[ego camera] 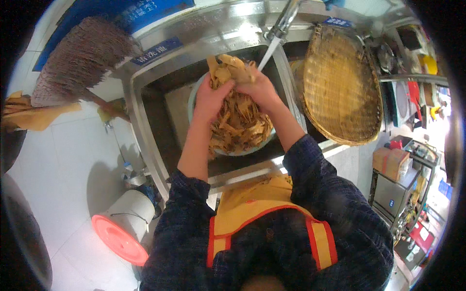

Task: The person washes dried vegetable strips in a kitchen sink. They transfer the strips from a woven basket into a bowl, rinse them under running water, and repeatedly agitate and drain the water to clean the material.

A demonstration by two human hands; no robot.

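Observation:
My left hand point(213, 95) and my right hand point(257, 89) are close together over a pale round basin point(192, 97) in a steel sink. Both grip one clump of tan, strip-like food pieces point(229, 71), with my thumbs nearly meeting on its near side. More brown strips point(238, 123) fill the basin below my wrists. Just right of the clump, a stream of water point(268, 54) runs down from a metal faucet point(285, 22). The fingertips behind the clump are partly hidden.
A long woven bamboo basket point(340, 87) lies over the right-hand sink. The sink's metal rim point(145, 145) surrounds the basin. A brown bristly mop-like object point(85, 54) is at upper left. A white bucket point(133, 211) with a pink lid point(118, 240) stands at lower left.

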